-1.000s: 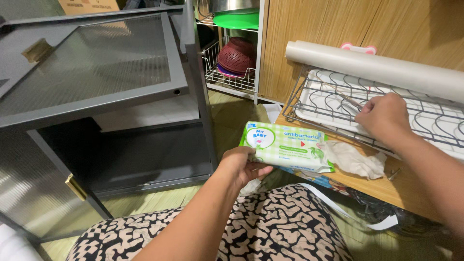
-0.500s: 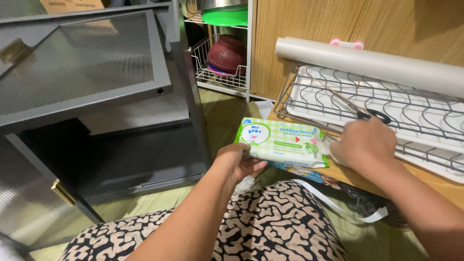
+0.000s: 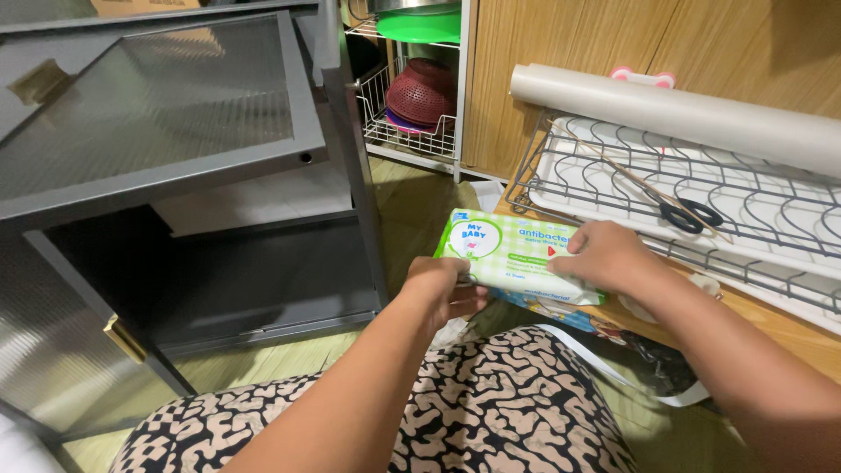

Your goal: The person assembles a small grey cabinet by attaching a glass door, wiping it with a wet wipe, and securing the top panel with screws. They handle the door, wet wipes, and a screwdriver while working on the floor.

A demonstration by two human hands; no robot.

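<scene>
Right hand [image 3: 604, 256] moved off the wire rack [image 3: 613, 166] since 1 s ago, now down on the wipes pack [image 3: 508, 254]; loose white wipe seen at the pack's right end 1 s ago no longer in view. Left hand [image 3: 447, 289] same spot as before, at the pack's near-left corner.

Both hands clamped on the pack: left gripping the near-left end, fingers curled under the edge; right laid palm-down over the right end, fingers pressing the top face. Hands apart, pack between them, 2 contact points.

Pack held level, just above the lap [image 3: 491, 412], directly ahead of both wrists. Long axis running left-right, from left hand to right hand, slightly tilted away on the right. Both hands equally near, each touching 1 end. Flap area under or beside right fingers, cannot tell if open or sealed.

Beyond the right hand: rack with white tray, scissors [image 3: 688, 215] lying on it just past the knuckles, not touched. Grey roll [image 3: 683, 114] behind the rack. Left of the left hand: dark cabinet [image 3: 245, 263] with glass door [image 3: 158, 114] swung open, well apart. Beyond the pack: red colander [image 3: 422, 92] in a wire basket, well apart.
</scene>
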